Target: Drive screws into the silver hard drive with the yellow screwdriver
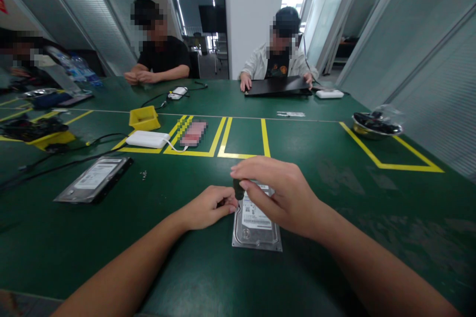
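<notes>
A hard drive (256,237) with a white label lies flat on the green table in front of me, partly covered by my right hand (282,195). That hand is closed around the dark handle of a screwdriver (238,190), which stands about upright over the drive's left edge. Its tip cannot be made out. My left hand (213,206) rests on the table at the same edge, fingers curled together by the screwdriver's lower end. Whatever is between those fingertips, if anything, is hidden.
Another hard drive (96,178) lies at left, near tiny screws (143,175). Beyond are a white power bank (148,139), a phone (193,133), a yellow bin (144,118) and cables. A metal bowl (376,126) stands right. Across the table, one person holds a black panel (278,87).
</notes>
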